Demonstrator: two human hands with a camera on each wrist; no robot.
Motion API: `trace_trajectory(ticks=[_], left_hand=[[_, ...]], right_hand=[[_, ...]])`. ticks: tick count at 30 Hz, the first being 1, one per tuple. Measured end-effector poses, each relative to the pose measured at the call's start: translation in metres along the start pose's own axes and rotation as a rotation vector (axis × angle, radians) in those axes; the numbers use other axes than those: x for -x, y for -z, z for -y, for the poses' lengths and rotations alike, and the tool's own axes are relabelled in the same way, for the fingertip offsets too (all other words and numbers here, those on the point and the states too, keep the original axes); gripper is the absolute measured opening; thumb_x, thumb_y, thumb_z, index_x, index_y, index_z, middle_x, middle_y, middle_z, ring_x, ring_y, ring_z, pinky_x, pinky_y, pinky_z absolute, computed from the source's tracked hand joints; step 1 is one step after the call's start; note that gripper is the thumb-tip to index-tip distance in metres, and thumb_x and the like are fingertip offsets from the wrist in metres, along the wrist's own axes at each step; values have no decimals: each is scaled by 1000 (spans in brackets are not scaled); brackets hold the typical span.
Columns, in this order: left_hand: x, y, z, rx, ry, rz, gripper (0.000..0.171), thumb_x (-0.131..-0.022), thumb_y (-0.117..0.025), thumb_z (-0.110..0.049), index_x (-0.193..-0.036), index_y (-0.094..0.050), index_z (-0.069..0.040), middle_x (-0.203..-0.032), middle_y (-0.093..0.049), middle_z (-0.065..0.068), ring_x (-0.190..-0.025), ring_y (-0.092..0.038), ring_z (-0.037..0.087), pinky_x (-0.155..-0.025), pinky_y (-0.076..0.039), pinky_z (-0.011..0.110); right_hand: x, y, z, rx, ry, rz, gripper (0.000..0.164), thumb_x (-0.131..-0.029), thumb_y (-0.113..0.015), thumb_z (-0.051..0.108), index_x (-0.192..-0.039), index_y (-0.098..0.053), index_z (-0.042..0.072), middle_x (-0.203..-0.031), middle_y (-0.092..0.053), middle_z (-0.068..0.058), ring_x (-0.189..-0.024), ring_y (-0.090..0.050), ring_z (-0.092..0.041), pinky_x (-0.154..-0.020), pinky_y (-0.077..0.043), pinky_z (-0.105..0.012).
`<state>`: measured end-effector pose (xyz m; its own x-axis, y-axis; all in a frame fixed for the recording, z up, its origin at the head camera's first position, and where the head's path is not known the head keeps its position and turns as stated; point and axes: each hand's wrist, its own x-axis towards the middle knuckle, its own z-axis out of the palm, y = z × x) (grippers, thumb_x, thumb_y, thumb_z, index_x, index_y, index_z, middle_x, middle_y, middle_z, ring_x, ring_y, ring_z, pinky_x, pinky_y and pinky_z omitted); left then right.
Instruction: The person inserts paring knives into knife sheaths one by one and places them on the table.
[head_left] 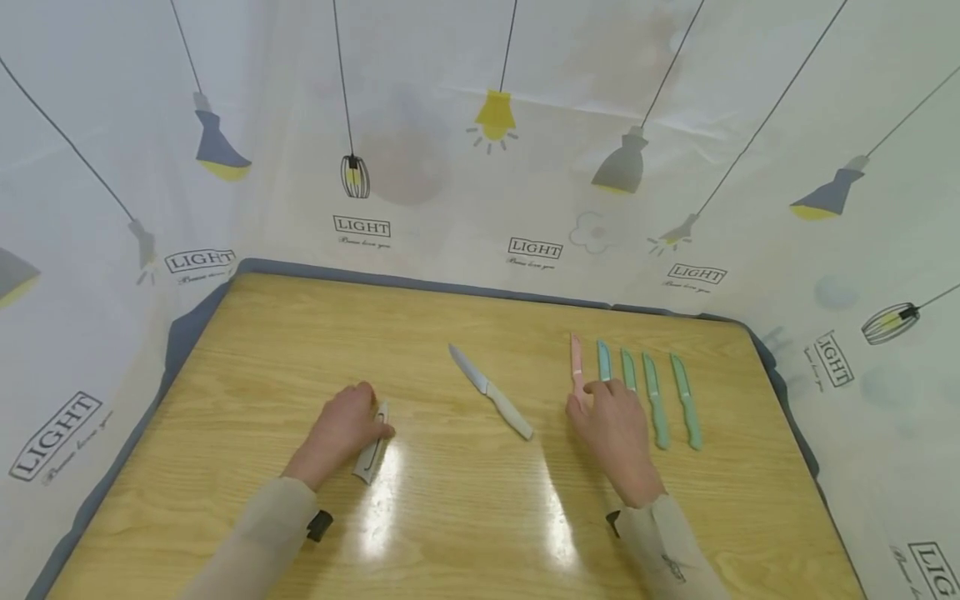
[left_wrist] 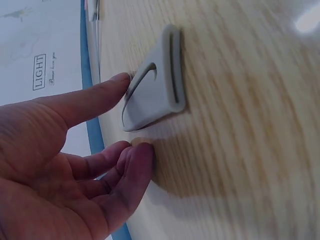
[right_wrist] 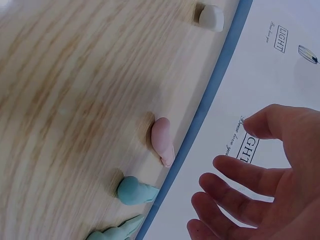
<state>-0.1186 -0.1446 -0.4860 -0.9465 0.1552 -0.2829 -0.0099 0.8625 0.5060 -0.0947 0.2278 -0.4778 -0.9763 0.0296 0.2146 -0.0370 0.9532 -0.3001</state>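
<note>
On the wooden table lies a pale grey blade sheath (left_wrist: 152, 87) with a slot along its end and a curved slit in its side. My left hand (head_left: 342, 432) is at it, the thumb tip by one edge and the curved fingers just off the opposite edge. My right hand (head_left: 611, 425) hovers by the handle of a pink knife (head_left: 576, 354), fingers loosely bent and apart, holding nothing. Between both hands lies a white-handled knife (head_left: 508, 410), its bare blade pointing away to the left.
To the right of the pink knife lie a blue knife (head_left: 603, 358) and several green knives (head_left: 654, 396), roughly side by side. A table (head_left: 300, 333) with a blue-grey edging meets white curtains (head_left: 420, 183) printed with lamps on the back and sides.
</note>
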Motion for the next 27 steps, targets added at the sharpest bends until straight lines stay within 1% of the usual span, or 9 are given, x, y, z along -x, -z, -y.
trace_trajectory(ticks=[4, 8, 11, 16, 20, 23, 27], left_hand=[[2, 1, -3, 2, -2, -3, 43, -79, -76, -21, -105, -56, 7, -87, -56, 12, -72, -54, 21, -53, -51, 28], [1, 2, -3, -9, -1, -2, 39, -81, -74, -18, -105, -58, 7, -88, -58, 13, -72, -55, 21, -53, -52, 28], [0, 1, -4, -1, 16, 3, 37, -80, -73, -15, -106, -58, 7, -89, -59, 14, -71, -56, 21, -53, -52, 27], [-3, -2, -6, -5, 22, -6, 38, -73, -71, -14, -105, -60, 4, -88, -60, 13, -71, -55, 21, -54, -51, 29], [-7, -4, -8, -11, 21, -15, 40, -73, -69, -16, -108, -61, 3, -90, -60, 12, -72, -55, 21, -57, -49, 29], [-11, -5, -10, 24, 17, -20, 41, -77, -68, -20, -111, -61, 2, -92, -61, 10, -73, -55, 20, -57, -50, 28], [-16, -4, -15, 142, 2, -46, 41, -80, -68, -23, -114, -61, 0, -96, -61, 8, -76, -58, 19, -61, -52, 29]], right_hand=[[1, 0, -3, -2, -1, -2, 40, -89, -59, 32, -100, -70, -5, -97, -63, -21, -82, -58, -37, -74, -49, -46], [1, -1, -3, 2, -4, 1, 40, -89, -59, 32, -101, -70, -4, -99, -64, -21, -82, -58, -36, -75, -48, -45], [1, -2, -3, 0, -13, 11, 40, -89, -59, 32, -101, -70, -4, -101, -63, -21, -83, -57, -35, -74, -48, -44], [1, -4, -3, 3, -23, 23, 39, -89, -59, 33, -102, -70, -3, -102, -63, -21, -85, -57, -35, -74, -49, -45], [2, -6, -3, 15, -16, 22, 39, -89, -58, 33, -101, -70, -2, -100, -64, -20, -84, -57, -34, -73, -49, -44], [2, -7, -3, 18, -15, 24, 39, -90, -58, 34, -101, -70, -1, -101, -64, -19, -84, -57, -33, -73, -49, -43], [3, -7, -2, 13, -20, 31, 39, -90, -57, 34, -102, -70, -1, -101, -64, -18, -85, -57, -32, -73, -49, -43]])
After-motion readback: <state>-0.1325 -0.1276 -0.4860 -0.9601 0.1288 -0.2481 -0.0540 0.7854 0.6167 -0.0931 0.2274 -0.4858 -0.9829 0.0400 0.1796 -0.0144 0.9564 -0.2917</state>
